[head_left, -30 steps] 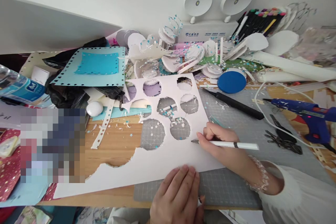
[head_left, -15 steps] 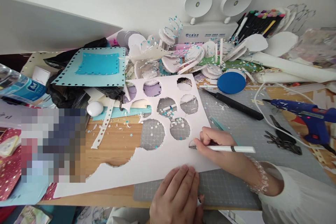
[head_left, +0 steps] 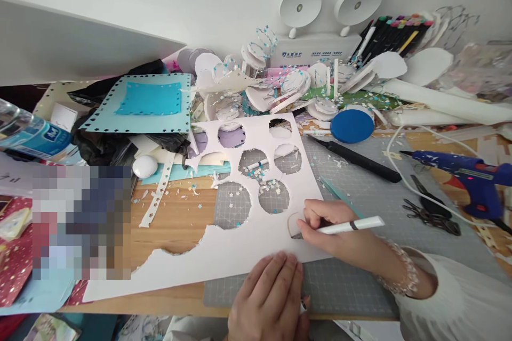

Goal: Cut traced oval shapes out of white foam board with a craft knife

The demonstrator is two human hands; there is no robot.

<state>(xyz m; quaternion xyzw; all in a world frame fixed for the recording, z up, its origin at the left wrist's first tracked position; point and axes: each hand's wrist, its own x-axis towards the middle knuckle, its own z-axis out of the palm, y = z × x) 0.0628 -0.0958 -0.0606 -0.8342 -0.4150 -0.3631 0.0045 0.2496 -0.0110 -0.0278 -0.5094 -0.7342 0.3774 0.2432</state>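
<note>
My right hand (head_left: 332,226) is closed around a white marker pen (head_left: 356,225) with a dark band. Its dark tip touches a white foam board (head_left: 180,266), where a curved brown line (head_left: 290,224) shows. Several round holes are cut through the board, and its left part has a scalloped edge. My left hand (head_left: 268,295) presses the near edge of the board with its fingers together. A small white end, apparently a pen cap (head_left: 303,306), peeks out between its fingers and thumb; most of it is hidden.
A grey cutting mat (head_left: 360,197) lies beneath the board. On the right are a black craft knife (head_left: 360,161), a blue lid (head_left: 352,126), a blue glue gun (head_left: 464,170) with its white cord, and dark scissors (head_left: 432,197). White foam pieces crowd the back; a water bottle (head_left: 44,136) leans at left.
The pen tip has moved slightly down toward me, and the curved line on the board is longer. My right hand shifted with it, the pen's rear end tilting up. My left hand stays put.
</note>
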